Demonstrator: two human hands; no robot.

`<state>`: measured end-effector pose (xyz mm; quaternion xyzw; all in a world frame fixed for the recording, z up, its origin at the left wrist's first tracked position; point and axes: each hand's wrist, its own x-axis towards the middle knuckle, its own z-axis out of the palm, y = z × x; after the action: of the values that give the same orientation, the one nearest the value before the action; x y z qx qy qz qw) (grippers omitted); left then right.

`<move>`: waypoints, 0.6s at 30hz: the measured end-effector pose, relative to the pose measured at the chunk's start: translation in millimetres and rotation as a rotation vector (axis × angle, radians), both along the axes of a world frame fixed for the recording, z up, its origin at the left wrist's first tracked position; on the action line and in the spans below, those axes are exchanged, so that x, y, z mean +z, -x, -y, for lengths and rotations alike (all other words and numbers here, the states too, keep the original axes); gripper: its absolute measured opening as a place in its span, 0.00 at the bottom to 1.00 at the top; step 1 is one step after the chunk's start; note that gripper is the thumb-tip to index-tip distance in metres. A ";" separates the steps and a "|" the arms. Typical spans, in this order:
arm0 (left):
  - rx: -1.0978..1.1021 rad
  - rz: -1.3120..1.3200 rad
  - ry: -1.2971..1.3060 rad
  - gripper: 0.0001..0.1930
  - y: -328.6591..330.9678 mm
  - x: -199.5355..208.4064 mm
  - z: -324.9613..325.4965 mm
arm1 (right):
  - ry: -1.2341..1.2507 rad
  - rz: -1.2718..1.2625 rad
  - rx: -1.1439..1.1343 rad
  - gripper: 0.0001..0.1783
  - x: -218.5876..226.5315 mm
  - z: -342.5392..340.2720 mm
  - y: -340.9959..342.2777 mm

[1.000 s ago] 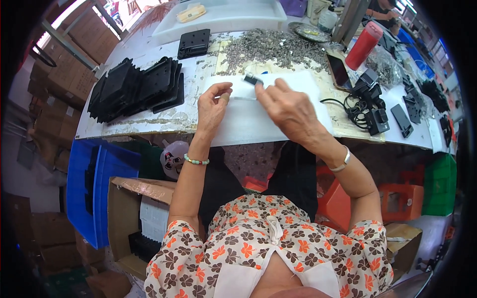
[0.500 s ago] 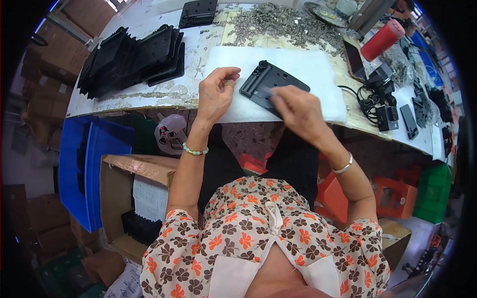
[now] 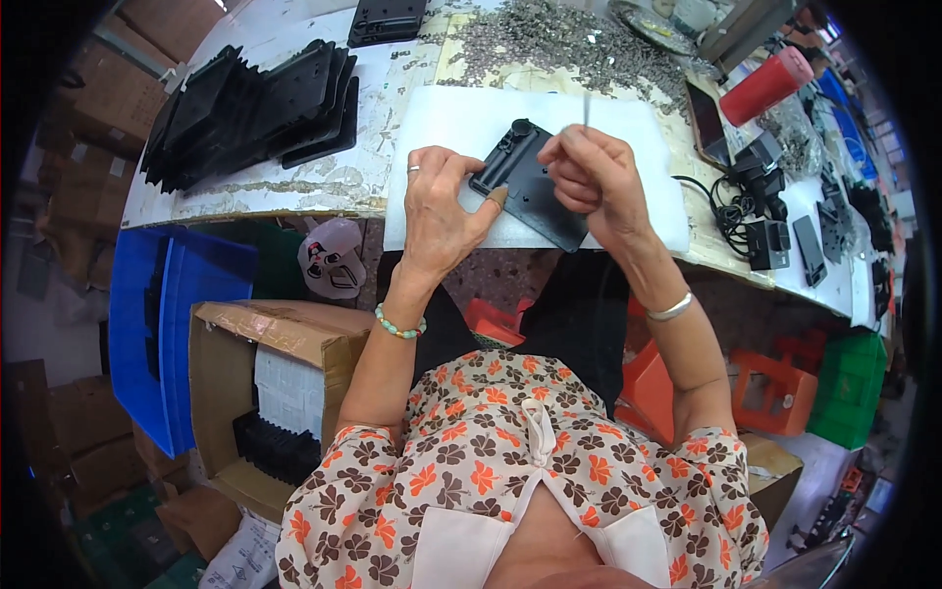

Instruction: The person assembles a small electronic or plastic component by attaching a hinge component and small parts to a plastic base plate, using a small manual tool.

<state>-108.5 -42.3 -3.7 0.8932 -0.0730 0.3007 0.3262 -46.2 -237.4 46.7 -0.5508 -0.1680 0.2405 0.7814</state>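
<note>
A flat black plastic plate with a raised tubular edge and a round knob at one corner lies slanted on a white foam sheet. My left hand grips its left edge, fingers curled beside it and thumb on top. The thumb tip has a tan covering. My right hand is closed above the plate's right side, pinching a thin grey metal rod that points away from me; its lower end is hidden in the fingers.
Stacked black plates stand at the left, another black plate at the back. Small metal parts are heaped beyond the foam. A phone, red bottle and cabled black devices lie right. A blue bin and cardboard box sit below left.
My left hand has come down and right onto the plate's edge. My right hand has lifted off the plate and turned upward, the thin rod now showing. The plate has turned slightly.
</note>
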 end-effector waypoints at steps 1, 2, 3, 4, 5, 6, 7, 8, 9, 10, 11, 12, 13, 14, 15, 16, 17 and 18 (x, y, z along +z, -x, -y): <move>0.009 0.000 0.011 0.14 0.3 -0.5 -2.2 | -0.177 -0.104 0.044 0.18 1.5 -9.1 -0.3; -0.024 0.008 0.023 0.15 0.7 -0.8 -4.8 | -0.168 -0.149 -0.033 0.23 4.9 -20.8 -0.4; -0.056 0.016 0.033 0.15 1.0 -1.1 -7.2 | -0.156 -0.149 -0.024 0.23 3.8 -31.1 -3.3; -0.046 0.017 0.046 0.15 0.8 -2.2 -8.8 | -0.296 -0.207 -0.032 0.25 1.8 -40.8 -9.2; -0.062 0.027 0.058 0.15 0.5 -3.6 -10.2 | -0.435 -0.265 -0.040 0.27 0.2 -49.9 -13.7; -0.077 0.038 0.070 0.15 0.7 -4.8 -12.3 | -0.398 -0.276 -0.082 0.29 2.1 -59.6 -15.1; -0.069 0.039 0.083 0.15 1.3 -5.3 -13.3 | -0.384 -0.277 -0.076 0.29 -0.4 -67.4 -16.8; -0.065 0.029 0.095 0.15 1.6 -5.5 -13.2 | -0.389 -0.283 -0.098 0.30 -4.8 -74.0 -18.6; -0.060 0.020 0.108 0.15 2.4 -5.8 -13.2 | -0.395 -0.290 -0.118 0.30 -8.8 -79.8 -19.6; -0.052 0.020 0.119 0.15 2.5 -6.6 -13.4 | -0.357 -0.288 -0.144 0.31 -11.8 -84.2 -20.2; -0.064 0.038 0.128 0.14 2.0 -7.5 -13.6 | -0.345 -0.288 -0.140 0.31 -13.1 -86.1 -20.8; -0.076 0.055 0.136 0.14 1.7 -9.0 -14.0 | -0.341 -0.278 -0.160 0.31 -14.5 -87.5 -21.6; -0.070 0.056 0.145 0.14 1.5 -10.5 -14.3 | -0.339 -0.268 -0.181 0.31 -15.6 -88.9 -22.1; -0.072 0.059 0.147 0.14 1.2 -11.9 -14.6 | -0.330 -0.268 -0.178 0.31 -16.2 -90.4 -22.1; -0.075 0.062 0.147 0.14 1.3 -13.1 -14.8 | -0.313 -0.257 -0.191 0.32 -16.3 -91.8 -21.4; -0.072 0.061 0.153 0.14 1.3 -13.9 -14.8 | -0.297 -0.246 -0.204 0.32 -16.3 -93.0 -20.5; -0.069 0.061 0.162 0.14 1.3 -14.5 -14.7 | -0.291 -0.247 -0.201 0.32 -16.3 -94.2 -19.2; -0.068 0.061 0.172 0.14 0.9 -15.1 -14.3 | -0.279 -0.231 -0.201 0.32 -16.3 -94.7 -17.8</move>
<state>-109.4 -28.0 -18.8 0.8493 -0.0873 0.3217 0.4094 -28.4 -142.7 30.4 -0.4199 -0.0530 0.1972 0.8843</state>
